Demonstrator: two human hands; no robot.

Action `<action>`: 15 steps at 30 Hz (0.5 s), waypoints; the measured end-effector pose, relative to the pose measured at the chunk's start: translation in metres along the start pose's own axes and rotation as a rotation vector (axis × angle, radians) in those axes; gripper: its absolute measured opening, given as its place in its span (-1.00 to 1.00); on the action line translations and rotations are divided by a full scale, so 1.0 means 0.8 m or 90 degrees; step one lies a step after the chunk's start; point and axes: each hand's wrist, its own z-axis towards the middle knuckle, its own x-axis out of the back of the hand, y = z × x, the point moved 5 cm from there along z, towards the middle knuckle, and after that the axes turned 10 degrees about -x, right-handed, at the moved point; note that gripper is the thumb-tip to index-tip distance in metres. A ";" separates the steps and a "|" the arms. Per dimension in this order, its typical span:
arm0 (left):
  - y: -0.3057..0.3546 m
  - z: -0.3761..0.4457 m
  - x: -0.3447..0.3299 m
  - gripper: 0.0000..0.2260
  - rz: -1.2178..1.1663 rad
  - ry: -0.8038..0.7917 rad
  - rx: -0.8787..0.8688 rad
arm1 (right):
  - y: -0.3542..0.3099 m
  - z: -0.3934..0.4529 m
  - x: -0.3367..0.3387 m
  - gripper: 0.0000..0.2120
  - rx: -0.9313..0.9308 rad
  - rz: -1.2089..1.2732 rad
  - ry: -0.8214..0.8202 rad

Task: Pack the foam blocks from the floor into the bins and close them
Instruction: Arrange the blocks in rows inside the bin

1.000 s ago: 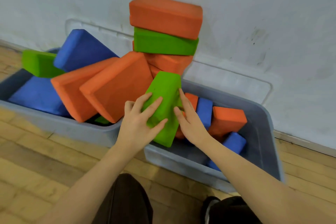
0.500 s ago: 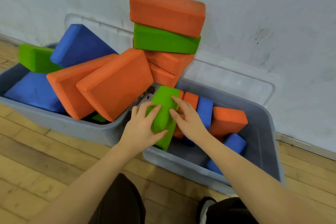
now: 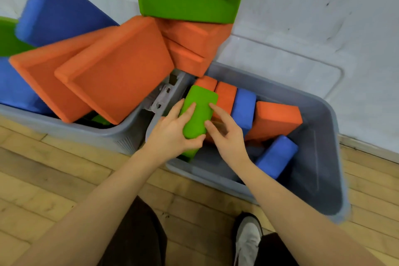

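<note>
The left bin (image 3: 121,136) is heaped far above its rim. The left hand (image 3: 172,134) wraps the green block (image 3: 198,112), thumb underneath, standing it on edge in the right bin (image 3: 323,157); the right hand (image 3: 228,136) steadies it with loosely spread fingertips. Best pushed flush against the upright blocks (image 3: 226,97). It looks soft, matte, round-cornered.

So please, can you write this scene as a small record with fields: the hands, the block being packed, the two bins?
left hand: grips the green rectangular foam block
right hand: fingertips touch the same block
block position: on edge, at the left end of the right grey plastic bin
right bin contents: orange and blue blocks
left grey plastic bin: overfilled, blocks stick out above the rim
lids: not on the bins
</note>
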 end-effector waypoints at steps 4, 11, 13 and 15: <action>-0.001 0.004 0.010 -0.24 0.054 -0.009 -0.031 | -0.006 0.001 -0.002 -0.52 0.016 -0.097 0.011; -0.032 -0.008 -0.022 -0.24 0.179 -0.140 0.023 | 0.013 0.015 -0.008 -0.48 0.002 -0.316 0.011; -0.033 -0.009 -0.024 -0.28 0.217 -0.144 0.020 | 0.018 0.017 -0.008 -0.52 0.013 -0.336 0.019; -0.031 -0.008 -0.019 -0.34 0.231 -0.136 0.026 | 0.018 0.019 -0.006 -0.56 0.021 -0.324 0.014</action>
